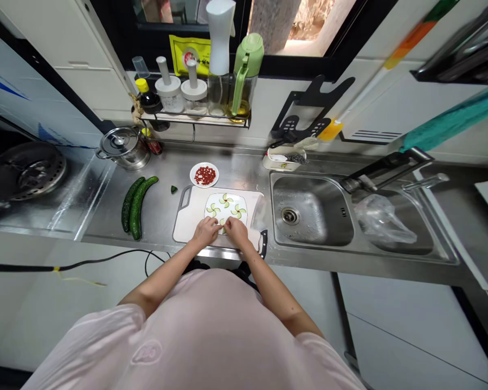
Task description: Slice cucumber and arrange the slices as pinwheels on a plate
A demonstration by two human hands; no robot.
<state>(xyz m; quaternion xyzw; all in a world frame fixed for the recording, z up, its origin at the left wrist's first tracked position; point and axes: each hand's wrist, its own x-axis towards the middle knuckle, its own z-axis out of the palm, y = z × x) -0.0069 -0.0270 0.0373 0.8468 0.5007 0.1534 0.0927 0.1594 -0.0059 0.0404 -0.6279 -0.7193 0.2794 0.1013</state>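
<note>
A white plate (231,201) rests on a pale cutting board (189,219). Thin green-edged cucumber slices (238,211) form pinwheel shapes on it, some with a small red bit at the centre. My left hand (206,232) is over the plate's near left edge, its fingers closed at a cucumber slice. Close beside it, my right hand (236,231) pinches at the near side of the plate; whatever lies between its fingertips is too small to make out. Behind the board sits a small dish (192,172) of chopped red pieces (205,175).
Two whole cucumbers (136,208) and a cut green end (173,189) lie left of the board. A black knife handle (264,244) shows at its right corner. The sink (313,211) is to the right, a lidded pot (126,149) back left, a condiment shelf (195,119) above.
</note>
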